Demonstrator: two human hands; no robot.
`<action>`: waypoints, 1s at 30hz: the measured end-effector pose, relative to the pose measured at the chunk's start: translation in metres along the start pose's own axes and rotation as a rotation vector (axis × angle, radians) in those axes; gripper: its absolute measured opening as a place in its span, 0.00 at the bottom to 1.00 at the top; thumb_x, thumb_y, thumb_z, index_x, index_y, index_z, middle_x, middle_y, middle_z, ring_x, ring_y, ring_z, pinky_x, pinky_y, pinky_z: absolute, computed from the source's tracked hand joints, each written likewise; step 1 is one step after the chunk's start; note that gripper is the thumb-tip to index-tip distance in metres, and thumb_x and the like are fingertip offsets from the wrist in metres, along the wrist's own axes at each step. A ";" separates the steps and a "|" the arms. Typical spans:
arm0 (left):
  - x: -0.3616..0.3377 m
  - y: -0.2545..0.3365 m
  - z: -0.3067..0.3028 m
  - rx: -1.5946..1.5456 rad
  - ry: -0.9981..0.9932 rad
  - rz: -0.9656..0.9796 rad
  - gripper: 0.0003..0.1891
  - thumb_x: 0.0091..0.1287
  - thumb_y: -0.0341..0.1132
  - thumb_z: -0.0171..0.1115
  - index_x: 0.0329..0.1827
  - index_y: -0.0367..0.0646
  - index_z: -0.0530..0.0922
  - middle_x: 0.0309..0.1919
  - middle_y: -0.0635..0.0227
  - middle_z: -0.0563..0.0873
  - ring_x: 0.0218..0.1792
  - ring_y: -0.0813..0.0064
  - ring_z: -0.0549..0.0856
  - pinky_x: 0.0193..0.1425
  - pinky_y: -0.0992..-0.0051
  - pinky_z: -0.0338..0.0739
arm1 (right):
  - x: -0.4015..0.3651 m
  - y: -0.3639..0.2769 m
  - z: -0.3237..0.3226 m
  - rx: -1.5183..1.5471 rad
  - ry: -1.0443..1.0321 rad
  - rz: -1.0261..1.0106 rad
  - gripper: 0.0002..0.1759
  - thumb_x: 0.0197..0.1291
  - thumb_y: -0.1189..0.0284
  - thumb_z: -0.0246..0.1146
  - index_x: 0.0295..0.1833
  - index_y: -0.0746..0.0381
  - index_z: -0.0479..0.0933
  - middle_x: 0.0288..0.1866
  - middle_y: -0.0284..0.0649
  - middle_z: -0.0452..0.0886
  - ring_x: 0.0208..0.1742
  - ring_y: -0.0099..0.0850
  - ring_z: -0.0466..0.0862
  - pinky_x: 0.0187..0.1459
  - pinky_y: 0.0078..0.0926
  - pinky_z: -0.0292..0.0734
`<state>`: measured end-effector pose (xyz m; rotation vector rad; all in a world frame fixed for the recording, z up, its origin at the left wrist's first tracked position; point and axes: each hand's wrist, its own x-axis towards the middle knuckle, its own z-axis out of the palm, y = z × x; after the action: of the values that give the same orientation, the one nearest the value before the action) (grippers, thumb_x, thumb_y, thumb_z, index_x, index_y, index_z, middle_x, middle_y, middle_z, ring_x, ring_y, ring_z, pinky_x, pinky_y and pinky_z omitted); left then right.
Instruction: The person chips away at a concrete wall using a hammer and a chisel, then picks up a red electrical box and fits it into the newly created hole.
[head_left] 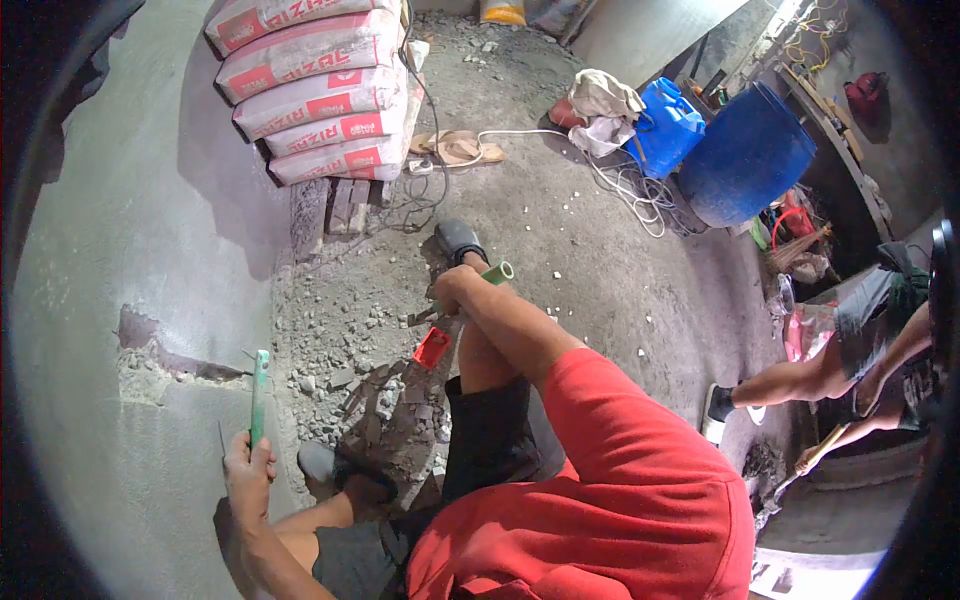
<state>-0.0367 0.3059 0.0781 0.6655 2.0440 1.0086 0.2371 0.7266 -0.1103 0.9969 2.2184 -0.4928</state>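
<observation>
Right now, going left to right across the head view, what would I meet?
Broken wall patch, left hand gripping a green rod, right hand gripping a green pipe, blue barrel, another person's legs.

To your left rises a grey plastered wall. Rubble litters the bare concrete floor at its foot. Cement sacks are stacked on blocks and throw a shadow on the wall. Farther off stand a blue drum and a blue jerrycan, with white cable lying loose just beside them.
</observation>
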 end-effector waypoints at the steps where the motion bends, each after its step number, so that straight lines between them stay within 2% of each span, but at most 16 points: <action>1: 0.000 0.000 0.000 0.010 -0.013 -0.007 0.13 0.72 0.36 0.59 0.52 0.36 0.77 0.26 0.73 0.77 0.21 0.87 0.71 0.23 0.82 0.65 | -0.001 0.001 0.000 -0.001 0.001 -0.001 0.11 0.56 0.65 0.64 0.42 0.58 0.79 0.40 0.49 0.81 0.44 0.50 0.80 0.44 0.49 0.74; 10: -0.003 0.001 0.001 0.064 -0.032 0.031 0.11 0.71 0.35 0.59 0.47 0.37 0.79 0.25 0.73 0.78 0.21 0.86 0.71 0.24 0.80 0.66 | 0.002 -0.003 -0.005 -0.017 -0.010 0.000 0.11 0.55 0.66 0.64 0.42 0.58 0.79 0.42 0.51 0.82 0.46 0.52 0.81 0.45 0.50 0.75; 14: -0.005 0.000 0.001 0.098 -0.030 0.027 0.13 0.69 0.37 0.60 0.49 0.36 0.80 0.24 0.73 0.77 0.22 0.85 0.72 0.26 0.78 0.69 | 0.004 -0.002 -0.004 -0.031 -0.003 0.005 0.11 0.55 0.67 0.64 0.43 0.58 0.80 0.43 0.51 0.82 0.46 0.52 0.82 0.46 0.51 0.76; 16: -0.006 0.000 -0.001 0.241 -0.006 0.032 0.17 0.68 0.40 0.62 0.51 0.35 0.80 0.27 0.64 0.82 0.25 0.73 0.80 0.33 0.71 0.75 | 0.009 0.004 -0.002 -0.032 0.035 0.018 0.11 0.55 0.67 0.64 0.43 0.58 0.80 0.43 0.52 0.82 0.47 0.53 0.82 0.46 0.51 0.76; 17: -0.005 -0.003 -0.002 0.241 0.016 0.019 0.17 0.68 0.40 0.62 0.51 0.35 0.80 0.27 0.64 0.82 0.25 0.73 0.80 0.33 0.71 0.75 | 0.016 0.010 0.000 -0.031 0.105 0.035 0.11 0.55 0.67 0.64 0.43 0.58 0.80 0.43 0.52 0.82 0.47 0.53 0.82 0.47 0.51 0.76; 18: -0.004 -0.006 -0.003 0.337 0.004 0.057 0.19 0.67 0.42 0.63 0.53 0.35 0.80 0.30 0.58 0.84 0.30 0.65 0.83 0.38 0.66 0.77 | 0.027 0.021 0.002 -0.026 0.232 0.067 0.11 0.55 0.68 0.64 0.43 0.58 0.80 0.43 0.52 0.83 0.47 0.53 0.82 0.47 0.51 0.76; 19: -0.005 -0.008 -0.005 0.435 -0.008 0.090 0.21 0.66 0.44 0.63 0.54 0.35 0.80 0.32 0.51 0.86 0.34 0.57 0.87 0.42 0.62 0.78 | 0.044 0.034 0.004 -0.015 0.417 0.103 0.11 0.55 0.68 0.64 0.43 0.58 0.80 0.43 0.52 0.83 0.47 0.53 0.82 0.47 0.51 0.77; 21: -0.011 0.002 -0.003 0.564 0.002 0.091 0.22 0.66 0.46 0.63 0.55 0.37 0.80 0.38 0.44 0.86 0.43 0.45 0.86 0.49 0.56 0.78 | 0.087 0.059 0.004 0.025 0.834 0.121 0.11 0.55 0.68 0.64 0.44 0.58 0.80 0.44 0.53 0.83 0.48 0.54 0.82 0.47 0.52 0.77; 23: -0.011 -0.006 -0.004 0.744 0.041 0.097 0.21 0.67 0.46 0.63 0.55 0.40 0.80 0.40 0.45 0.87 0.45 0.44 0.85 0.50 0.54 0.78 | 0.123 0.078 -0.001 0.093 1.082 0.091 0.11 0.55 0.68 0.65 0.44 0.58 0.80 0.44 0.53 0.83 0.48 0.54 0.83 0.48 0.52 0.77; 24: -0.009 -0.008 -0.006 0.731 0.012 0.104 0.21 0.67 0.46 0.63 0.56 0.41 0.80 0.41 0.46 0.87 0.45 0.43 0.85 0.50 0.53 0.78 | 0.127 0.078 -0.005 0.110 1.005 0.098 0.10 0.59 0.69 0.60 0.44 0.57 0.80 0.44 0.53 0.83 0.49 0.54 0.83 0.48 0.53 0.77; 26: -0.010 -0.007 -0.009 0.730 0.001 0.085 0.21 0.67 0.46 0.64 0.57 0.42 0.80 0.42 0.46 0.87 0.46 0.43 0.85 0.51 0.53 0.78 | 0.124 0.072 -0.003 0.169 1.008 0.129 0.16 0.65 0.62 0.53 0.42 0.61 0.81 0.43 0.55 0.83 0.47 0.56 0.82 0.48 0.56 0.76; 28: -0.011 -0.007 -0.008 0.709 -0.025 0.109 0.21 0.66 0.47 0.65 0.55 0.41 0.80 0.42 0.46 0.87 0.48 0.44 0.85 0.53 0.54 0.78 | 0.128 0.069 -0.008 0.231 0.970 0.122 0.17 0.64 0.61 0.54 0.38 0.62 0.81 0.41 0.56 0.83 0.46 0.58 0.82 0.47 0.57 0.76; 30: -0.010 -0.011 -0.010 0.735 -0.034 0.110 0.22 0.66 0.46 0.65 0.56 0.42 0.80 0.43 0.46 0.87 0.47 0.44 0.85 0.53 0.54 0.78 | 0.122 0.065 -0.013 0.202 0.904 0.133 0.16 0.61 0.61 0.57 0.40 0.62 0.82 0.43 0.54 0.84 0.46 0.54 0.83 0.47 0.53 0.77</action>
<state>-0.0401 0.2883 0.0766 1.1612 2.3583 0.2617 0.2207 0.8392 -0.1895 1.7066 2.8753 -0.2141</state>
